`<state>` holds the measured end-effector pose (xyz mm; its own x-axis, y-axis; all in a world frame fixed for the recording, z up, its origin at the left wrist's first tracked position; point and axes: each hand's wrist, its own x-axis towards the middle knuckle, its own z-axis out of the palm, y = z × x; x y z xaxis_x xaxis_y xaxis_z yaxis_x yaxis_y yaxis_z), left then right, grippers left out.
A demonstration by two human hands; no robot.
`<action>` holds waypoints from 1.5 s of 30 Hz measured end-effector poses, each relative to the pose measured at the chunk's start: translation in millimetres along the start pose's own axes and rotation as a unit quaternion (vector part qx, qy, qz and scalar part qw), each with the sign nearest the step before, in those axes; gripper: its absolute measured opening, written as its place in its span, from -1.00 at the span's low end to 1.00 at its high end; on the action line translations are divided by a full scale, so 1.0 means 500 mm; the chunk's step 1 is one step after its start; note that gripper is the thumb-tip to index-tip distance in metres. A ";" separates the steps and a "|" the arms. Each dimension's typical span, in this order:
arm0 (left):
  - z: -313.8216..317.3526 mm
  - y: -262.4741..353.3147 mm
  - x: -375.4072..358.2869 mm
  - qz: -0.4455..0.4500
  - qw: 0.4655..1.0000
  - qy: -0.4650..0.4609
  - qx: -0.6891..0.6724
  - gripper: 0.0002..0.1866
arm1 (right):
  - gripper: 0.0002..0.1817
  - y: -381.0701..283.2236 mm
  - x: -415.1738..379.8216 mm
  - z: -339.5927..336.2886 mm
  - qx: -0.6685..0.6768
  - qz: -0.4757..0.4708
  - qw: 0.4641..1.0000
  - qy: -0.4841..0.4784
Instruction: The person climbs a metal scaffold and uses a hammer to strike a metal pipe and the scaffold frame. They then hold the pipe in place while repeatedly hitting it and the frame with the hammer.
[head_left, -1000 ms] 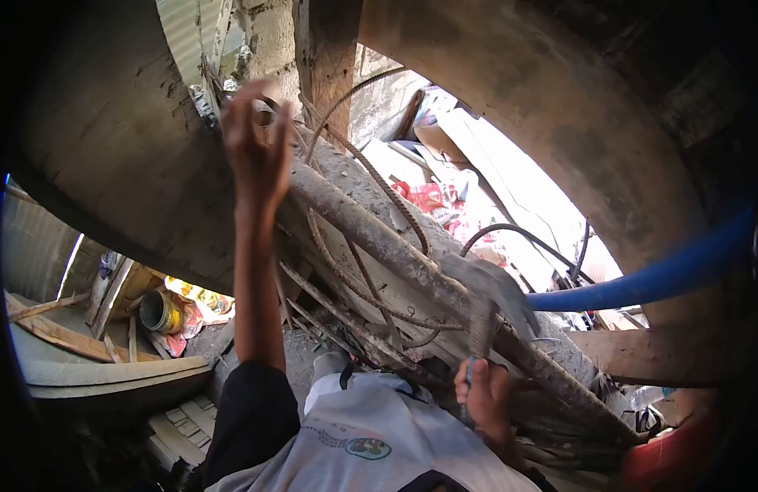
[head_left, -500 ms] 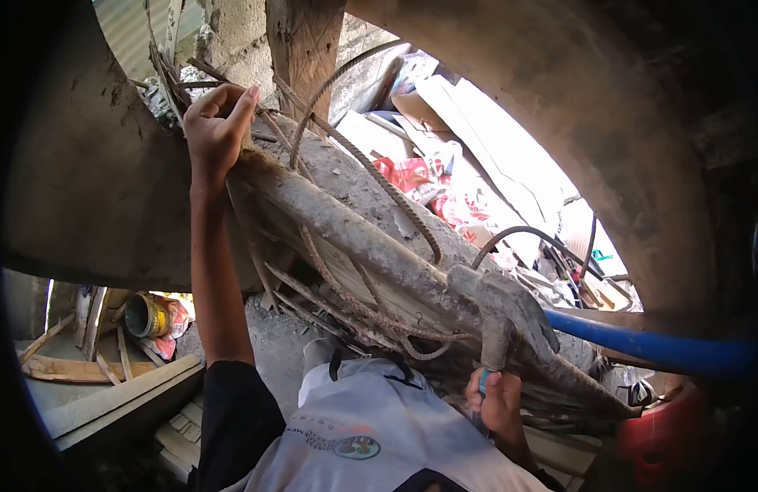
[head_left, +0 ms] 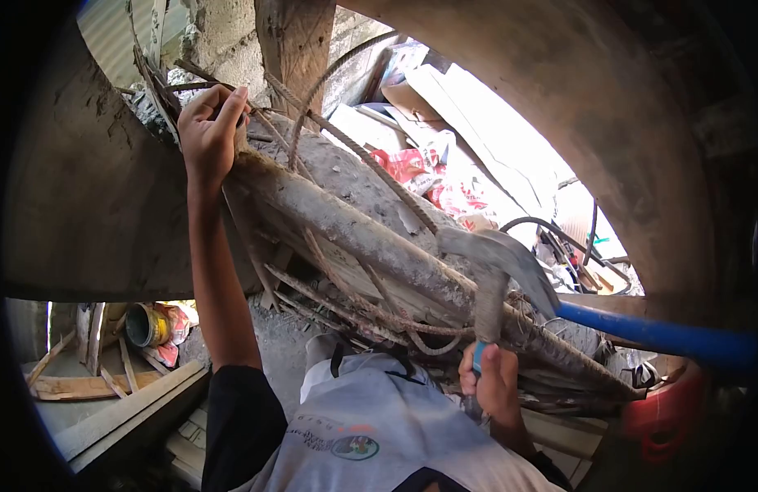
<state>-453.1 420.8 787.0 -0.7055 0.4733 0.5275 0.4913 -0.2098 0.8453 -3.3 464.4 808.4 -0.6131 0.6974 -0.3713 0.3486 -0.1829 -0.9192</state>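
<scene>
My right hand (head_left: pixel 492 381) is wrapped round the handle of a hammer (head_left: pixel 492 275), whose grey, dusty head is raised over the concrete beam (head_left: pixel 354 220). At the beam's upper left end, my left hand (head_left: pixel 211 131) has its fingers curled beside a bent rebar; what they grip, if anything, is hidden. Several rusty rebars (head_left: pixel 371 160) curve out of the beam and hang below it. A blue pipe (head_left: pixel 641 326) lies to the right of the hammer head.
A wooden post (head_left: pixel 295 53) stands behind the beam. Red and white sacks (head_left: pixel 444 184) and boards lie beyond it. Planks (head_left: pixel 133 410) and a yellow bucket (head_left: pixel 147 325) are at lower left. A red object (head_left: pixel 666 418) sits at lower right.
My right hand and the hammer have moved up slightly. The view has shifted a little; my left hand stays at the same end of the beam.
</scene>
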 end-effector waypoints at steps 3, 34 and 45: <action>-0.003 0.002 -0.002 -0.010 1.000 0.005 0.004 -0.73 | -0.31 0.007 -0.014 -0.002 0.064 -0.019 0.998 0.014; 0.006 -0.003 0.000 0.016 0.998 0.059 -0.014 -0.72 | -0.43 -0.012 0.091 0.128 0.044 -0.033 0.995 -0.081; 0.003 -0.008 -0.002 0.010 0.998 0.062 -0.028 -0.66 | -0.36 -0.009 0.076 0.150 0.024 -0.041 0.995 -0.087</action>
<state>-453.5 422.6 783.0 -0.7552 0.3596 0.5480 0.4789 -0.2682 0.8359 -81.1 439.7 788.6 -0.7532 0.5815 -0.3074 0.2605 -0.1653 -0.9512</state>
